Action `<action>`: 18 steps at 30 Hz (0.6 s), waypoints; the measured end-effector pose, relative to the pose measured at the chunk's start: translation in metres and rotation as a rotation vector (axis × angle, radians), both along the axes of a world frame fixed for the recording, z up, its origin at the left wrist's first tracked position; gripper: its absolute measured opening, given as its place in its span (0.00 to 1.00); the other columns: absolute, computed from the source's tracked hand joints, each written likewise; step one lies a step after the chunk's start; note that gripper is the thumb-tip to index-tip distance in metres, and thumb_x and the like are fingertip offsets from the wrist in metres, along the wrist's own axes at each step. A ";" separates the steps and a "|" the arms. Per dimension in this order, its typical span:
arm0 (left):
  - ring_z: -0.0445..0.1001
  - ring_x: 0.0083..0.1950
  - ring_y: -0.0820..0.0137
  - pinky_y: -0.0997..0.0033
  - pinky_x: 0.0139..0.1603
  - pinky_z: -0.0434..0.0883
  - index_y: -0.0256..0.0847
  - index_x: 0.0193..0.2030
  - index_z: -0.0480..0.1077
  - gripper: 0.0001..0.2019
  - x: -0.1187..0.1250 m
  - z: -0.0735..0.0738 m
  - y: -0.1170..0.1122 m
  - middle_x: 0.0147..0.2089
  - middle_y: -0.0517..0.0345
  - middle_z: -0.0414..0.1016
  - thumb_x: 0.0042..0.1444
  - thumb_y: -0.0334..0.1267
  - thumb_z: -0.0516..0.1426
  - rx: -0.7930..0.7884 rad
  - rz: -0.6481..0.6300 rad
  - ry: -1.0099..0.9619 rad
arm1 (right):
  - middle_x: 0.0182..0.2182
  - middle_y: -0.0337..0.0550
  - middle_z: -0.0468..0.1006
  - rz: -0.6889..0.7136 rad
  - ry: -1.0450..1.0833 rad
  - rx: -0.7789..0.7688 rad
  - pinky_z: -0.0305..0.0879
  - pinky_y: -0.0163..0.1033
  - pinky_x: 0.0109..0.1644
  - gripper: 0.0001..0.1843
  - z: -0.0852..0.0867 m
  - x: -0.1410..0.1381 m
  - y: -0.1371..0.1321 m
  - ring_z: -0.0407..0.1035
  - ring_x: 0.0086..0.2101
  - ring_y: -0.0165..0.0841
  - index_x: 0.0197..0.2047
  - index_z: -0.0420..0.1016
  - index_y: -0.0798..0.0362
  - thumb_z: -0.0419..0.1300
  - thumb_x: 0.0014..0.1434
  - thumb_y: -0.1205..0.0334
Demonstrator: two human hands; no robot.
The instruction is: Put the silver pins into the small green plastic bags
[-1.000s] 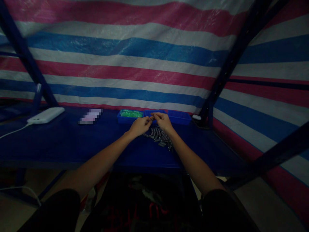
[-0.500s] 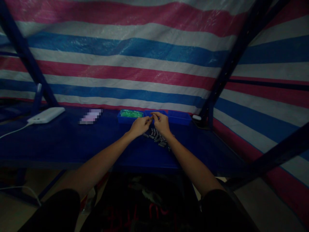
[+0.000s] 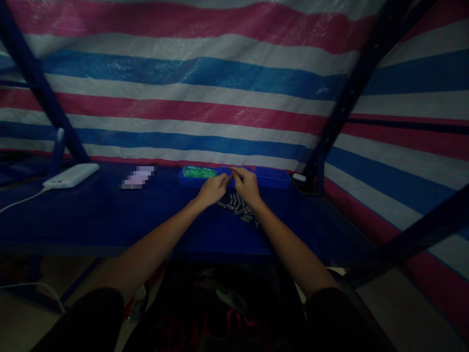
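My left hand (image 3: 213, 189) and my right hand (image 3: 246, 185) meet fingertip to fingertip above the dark blue table (image 3: 110, 215). Both are closed in a pinch on a small part that is too small and dim to name. Just below them lies a pile of several small grey metal cylinders (image 3: 239, 208). Right behind the hands stands a row of blue trays; the left tray (image 3: 198, 175) holds green pieces, and the right tray (image 3: 273, 177) looks dark inside.
A white power bank (image 3: 71, 175) with a cable lies at the table's far left, next to a blue upright object (image 3: 57, 146). A pale flat item (image 3: 138, 176) lies left of the trays. A striped tarpaulin (image 3: 205, 98) and dark blue rack posts (image 3: 351, 93) close off the back.
Both hands stay pinched together over the cylinders and have shifted slightly away from me. Nothing else moved.
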State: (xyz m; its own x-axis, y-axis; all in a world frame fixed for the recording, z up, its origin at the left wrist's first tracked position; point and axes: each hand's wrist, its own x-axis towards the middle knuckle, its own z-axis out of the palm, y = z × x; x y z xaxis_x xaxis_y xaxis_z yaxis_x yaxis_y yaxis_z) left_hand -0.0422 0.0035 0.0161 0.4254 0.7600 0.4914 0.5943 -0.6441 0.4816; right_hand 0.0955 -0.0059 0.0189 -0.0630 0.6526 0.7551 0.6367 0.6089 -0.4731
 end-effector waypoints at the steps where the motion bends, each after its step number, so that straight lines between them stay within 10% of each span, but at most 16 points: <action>1: 0.68 0.27 0.71 0.74 0.29 0.60 0.38 0.34 0.67 0.13 -0.001 0.000 0.001 0.25 0.58 0.71 0.59 0.36 0.43 -0.002 0.005 -0.012 | 0.31 0.45 0.76 0.002 -0.008 -0.004 0.62 0.38 0.41 0.15 0.001 0.001 0.000 0.68 0.34 0.34 0.39 0.76 0.53 0.48 0.57 0.67; 18: 0.65 0.25 0.72 0.74 0.27 0.59 0.38 0.34 0.68 0.13 -0.006 0.008 -0.002 0.23 0.60 0.68 0.59 0.40 0.45 0.053 0.021 -0.072 | 0.23 0.42 0.73 -0.054 -0.099 -0.075 0.55 0.34 0.30 0.14 0.005 0.008 -0.005 0.65 0.26 0.31 0.28 0.71 0.54 0.48 0.58 0.59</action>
State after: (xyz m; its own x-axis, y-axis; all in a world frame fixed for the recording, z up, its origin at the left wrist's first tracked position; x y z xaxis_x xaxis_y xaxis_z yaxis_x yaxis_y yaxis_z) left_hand -0.0484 0.0016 0.0243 0.3721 0.7404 0.5599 0.5726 -0.6578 0.4893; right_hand 0.1039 -0.0110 0.0241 -0.0981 0.7117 0.6956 0.7132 0.5377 -0.4497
